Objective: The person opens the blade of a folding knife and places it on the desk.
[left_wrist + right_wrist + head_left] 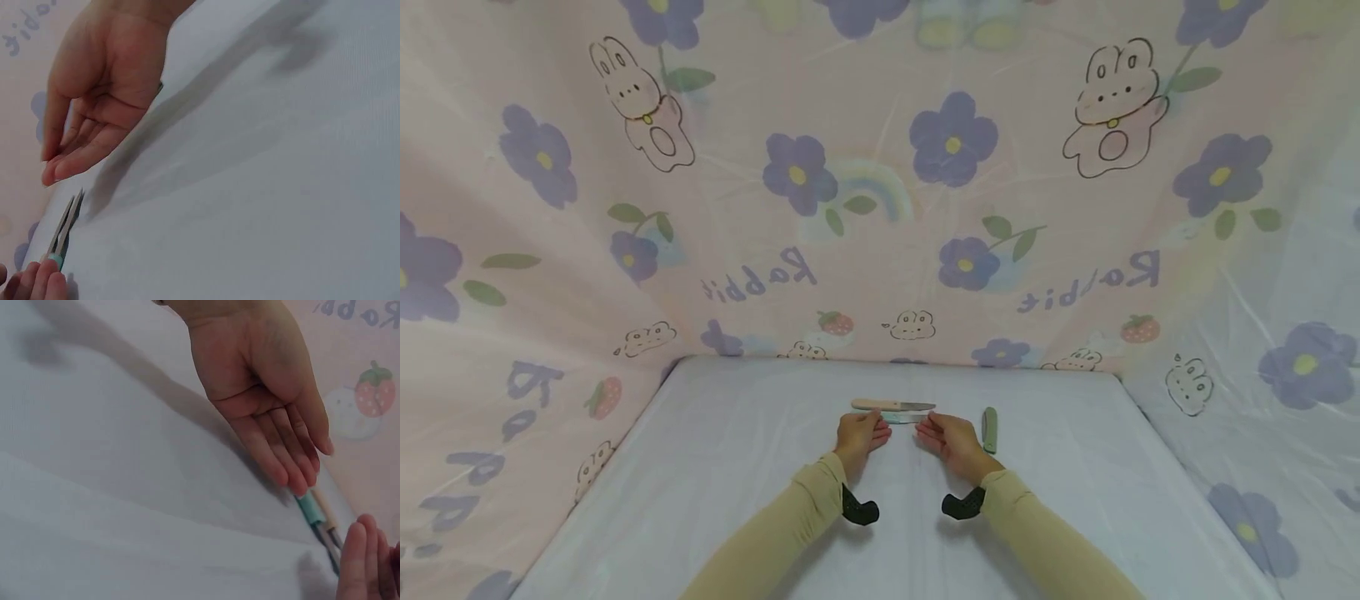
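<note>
Two knives lie side by side, handles left and blades right. The farther has a pale wooden handle (874,404); the nearer is a teal-handled knife (905,418). Over the handle end hovers my left hand (859,435), palm inward, fingers extended. In the right wrist view this left hand (259,403) partly covers the teal handle (309,509). By the blade tips, my right hand (953,442) has extended fingers and a thumb close to them. The left wrist view shows the right hand (109,94) apart from the blades, holding nothing visible.
A green folding knife (990,431), folded, lies to the right of my right hand. The white-covered tabletop (730,467) is bounded at the back and sides by a printed curtain (880,242). Black mounts (859,508) stick inward from both wrists.
</note>
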{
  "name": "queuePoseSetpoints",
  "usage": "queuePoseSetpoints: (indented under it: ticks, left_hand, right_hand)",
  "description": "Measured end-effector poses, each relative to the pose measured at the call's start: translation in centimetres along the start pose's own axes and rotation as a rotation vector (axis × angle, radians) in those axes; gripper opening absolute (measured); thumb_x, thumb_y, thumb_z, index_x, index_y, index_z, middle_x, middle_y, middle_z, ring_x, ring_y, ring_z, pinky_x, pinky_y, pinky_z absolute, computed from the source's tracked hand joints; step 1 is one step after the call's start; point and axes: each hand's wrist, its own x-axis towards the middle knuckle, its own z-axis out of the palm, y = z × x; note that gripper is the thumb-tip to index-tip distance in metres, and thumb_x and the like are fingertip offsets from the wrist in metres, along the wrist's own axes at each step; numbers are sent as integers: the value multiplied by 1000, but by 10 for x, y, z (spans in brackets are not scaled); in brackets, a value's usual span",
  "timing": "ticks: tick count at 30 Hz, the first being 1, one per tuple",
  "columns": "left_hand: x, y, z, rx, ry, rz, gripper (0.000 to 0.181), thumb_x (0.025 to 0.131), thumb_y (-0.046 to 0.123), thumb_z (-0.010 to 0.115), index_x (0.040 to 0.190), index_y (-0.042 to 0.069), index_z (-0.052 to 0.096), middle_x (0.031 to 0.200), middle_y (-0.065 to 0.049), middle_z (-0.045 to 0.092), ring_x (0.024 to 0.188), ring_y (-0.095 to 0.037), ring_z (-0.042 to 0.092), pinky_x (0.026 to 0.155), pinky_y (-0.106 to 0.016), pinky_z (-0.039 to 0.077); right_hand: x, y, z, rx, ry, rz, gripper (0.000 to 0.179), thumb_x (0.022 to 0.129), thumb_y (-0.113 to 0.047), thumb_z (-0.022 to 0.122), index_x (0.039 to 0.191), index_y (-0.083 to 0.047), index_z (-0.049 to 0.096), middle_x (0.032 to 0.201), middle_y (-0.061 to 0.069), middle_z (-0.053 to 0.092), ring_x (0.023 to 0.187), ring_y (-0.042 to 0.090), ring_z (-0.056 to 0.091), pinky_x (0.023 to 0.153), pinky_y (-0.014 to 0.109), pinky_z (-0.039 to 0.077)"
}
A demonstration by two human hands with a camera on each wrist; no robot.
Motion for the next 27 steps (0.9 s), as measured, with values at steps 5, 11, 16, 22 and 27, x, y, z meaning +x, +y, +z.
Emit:
queuePoseSetpoints:
  ticks: [5,11,16,22,27]
  left_hand:
    - [-1,1,22,22,-42,52,31,95,11,53,115,-12,56,105,-26,62,87,-24,65,78,-35,54]
    - [-4,2,53,93,-81,111,27,92,9,57,113,-9,59,103,-25,62,84,-21,63,74,-31,54]
    - [-9,2,74,191,-131,210,24,91,7,59,109,-10,60,98,-24,64,85,-27,64,70,-28,54]
    - [-15,0,100,247,-166,238,24,91,6,58,108,-10,61,97,-23,65,79,-20,65,71,-28,55]
    - [-14,-8,127,303,-170,268,20,90,7,60,104,-7,63,91,-19,67,72,-11,62,64,-21,53]
  right_hand:
    - [-4,-14,-7,-89,-32,-82,41,97,-12,50,128,13,41,109,23,60,94,24,63,85,35,51]
    - [-12,-34,-28,-175,-19,-144,43,100,-13,44,134,12,36,128,29,46,114,32,51,91,32,48]
    - [-22,-53,-52,-152,24,-161,40,100,-8,41,134,11,35,113,15,57,115,29,50,94,32,45]
    - [-32,-69,-82,-125,67,-152,44,99,-4,38,138,12,27,107,11,56,102,17,57,100,33,39]
    - [-30,-68,-101,-187,135,-142,45,99,-6,38,139,11,24,130,25,42,99,14,56,96,29,43]
